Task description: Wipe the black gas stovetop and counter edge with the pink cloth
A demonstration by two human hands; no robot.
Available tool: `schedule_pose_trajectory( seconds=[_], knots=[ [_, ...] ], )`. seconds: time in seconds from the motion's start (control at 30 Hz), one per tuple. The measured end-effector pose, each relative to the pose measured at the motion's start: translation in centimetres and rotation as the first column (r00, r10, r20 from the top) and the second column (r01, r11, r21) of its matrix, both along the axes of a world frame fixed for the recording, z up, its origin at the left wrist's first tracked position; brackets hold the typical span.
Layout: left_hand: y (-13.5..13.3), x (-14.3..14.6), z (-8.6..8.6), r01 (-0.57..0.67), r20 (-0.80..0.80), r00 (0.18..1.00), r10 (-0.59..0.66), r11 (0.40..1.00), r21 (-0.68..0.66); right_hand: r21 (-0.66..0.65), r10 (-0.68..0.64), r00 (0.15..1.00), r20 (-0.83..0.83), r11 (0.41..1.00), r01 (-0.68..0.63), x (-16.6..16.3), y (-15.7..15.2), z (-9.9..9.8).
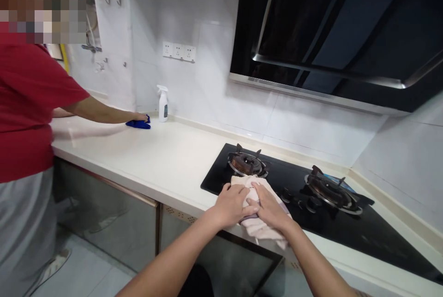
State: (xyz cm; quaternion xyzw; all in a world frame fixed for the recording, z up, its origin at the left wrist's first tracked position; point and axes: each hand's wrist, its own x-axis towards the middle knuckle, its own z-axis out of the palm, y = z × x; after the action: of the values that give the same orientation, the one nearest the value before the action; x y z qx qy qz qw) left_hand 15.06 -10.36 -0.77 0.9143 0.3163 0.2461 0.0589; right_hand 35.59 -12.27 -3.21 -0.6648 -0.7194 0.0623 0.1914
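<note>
A pale pink cloth (258, 228) lies bunched on the front edge of the black gas stove, one end hanging over the counter edge. My left hand (233, 203) grips its left side with bent fingers. My right hand (271, 205) presses and grips the cloth from the right, and the two thumbs come close together over the middle. Just beyond the cloth is the left burner (247, 164), with its dark pan support. Control knobs (286, 194) sit to the right of my right hand. The cloth's underside is hidden.
At the left, a person in a red shirt (27, 103) wipes the white counter (166, 149) with a blue cloth (139, 124). A white spray bottle (163, 104) stands by the wall. The right burner (332, 189) is farther right; a black range hood (328, 25) overhangs the stove.
</note>
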Motion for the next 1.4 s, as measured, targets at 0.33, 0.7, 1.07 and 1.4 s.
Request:
schedule_pose_trajectory(
  seconds=[0.33, 0.7, 1.07, 1.4],
  knots=[
    [2.7, -8.5, -2.0, -0.23, 0.04, 0.973, 0.228, 0.971, 0.063, -0.116, 0.194, 0.981, 0.011, 0.975, -0.191, -8.9, 5.7, 2.0],
    [8.4, -14.0, -0.9, -0.328, -0.14, 0.933, 0.332, 0.943, 0.05, -0.134, 0.307, 0.951, 0.025, 0.944, -0.301, -14.5, 14.0, 2.5],
    [14.2, -17.5, 0.1, -0.388, -0.227, 0.896, 0.383, 0.921, 0.024, -0.114, 0.341, 0.938, 0.061, 0.936, -0.333, -19.4, 21.2, 2.0],
    [15.1, -17.5, 2.1, -0.424, -0.3, 0.864, 0.405, 0.906, 0.003, -0.103, 0.258, 0.964, 0.069, 0.963, -0.25, -21.4, 21.3, 2.5]
  ],
)
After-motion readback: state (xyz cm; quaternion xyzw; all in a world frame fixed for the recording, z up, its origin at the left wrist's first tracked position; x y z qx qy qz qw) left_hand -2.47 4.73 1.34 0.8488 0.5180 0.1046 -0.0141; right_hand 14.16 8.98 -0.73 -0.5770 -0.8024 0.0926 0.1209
